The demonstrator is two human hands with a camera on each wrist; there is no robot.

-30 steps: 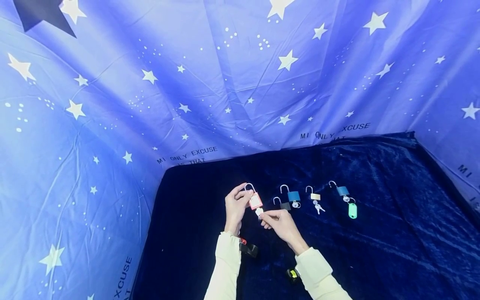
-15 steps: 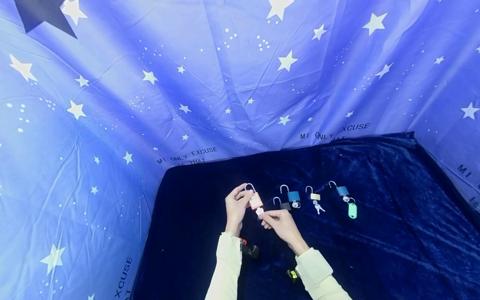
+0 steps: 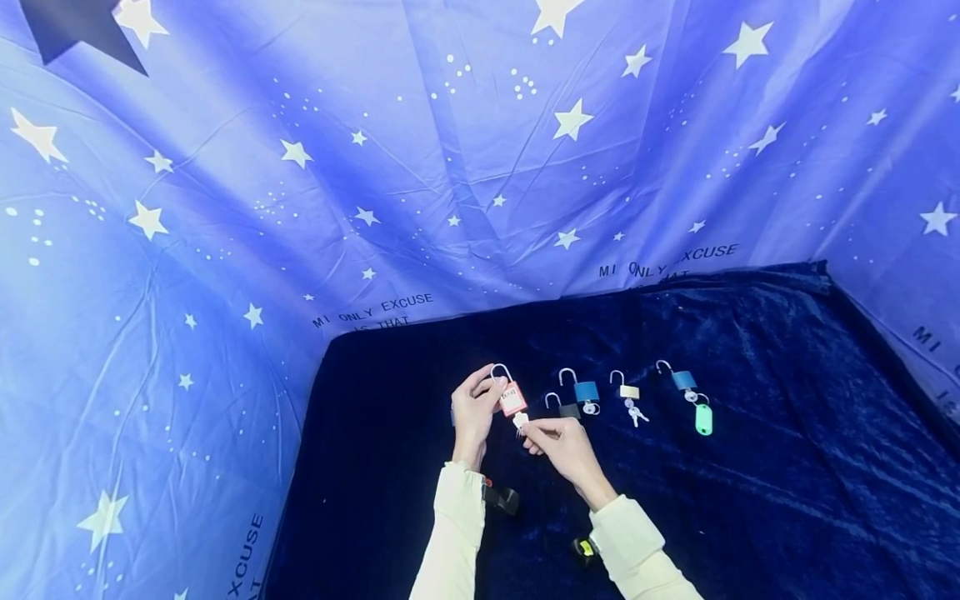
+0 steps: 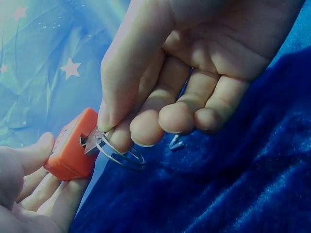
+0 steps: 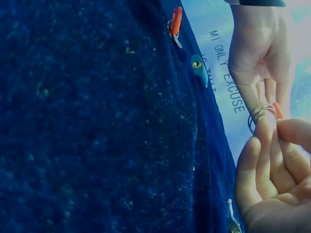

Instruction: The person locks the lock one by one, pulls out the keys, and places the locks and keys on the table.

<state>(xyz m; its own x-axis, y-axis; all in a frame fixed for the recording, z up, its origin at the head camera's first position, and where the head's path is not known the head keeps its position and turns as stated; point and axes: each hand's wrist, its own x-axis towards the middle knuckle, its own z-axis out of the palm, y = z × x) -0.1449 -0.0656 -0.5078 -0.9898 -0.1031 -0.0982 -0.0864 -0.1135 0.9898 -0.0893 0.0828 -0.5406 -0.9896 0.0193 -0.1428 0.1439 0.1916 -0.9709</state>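
Note:
My left hand [image 3: 472, 417] grips a red padlock [image 3: 513, 400] with a white label on its face and its silver shackle pointing up. Between thumb and forefinger, my right hand [image 3: 567, 450] pinches a key [image 3: 521, 423] at the padlock's lower end. The left wrist view shows that key [image 4: 92, 141] in the keyhole of the red padlock [image 4: 73, 145], with a split ring [image 4: 121, 158] hanging from it. The right hand's other fingers curl beside the ring. How deep the key sits cannot be told.
Right of my hands lie a dark padlock [image 3: 570, 411], a blue padlock [image 3: 585, 392], a brass padlock [image 3: 628, 392] and another blue padlock [image 3: 683, 381] with a green tag [image 3: 702, 419], shackles raised. A red tag [image 5: 176, 22] and teal padlock [image 5: 197, 65] lie on the dark cloth [image 3: 750, 483].
Both hands keep their hold on the padlock and key. The padlock has shifted very slightly, and a sliver of blue now shows left of my left hand.

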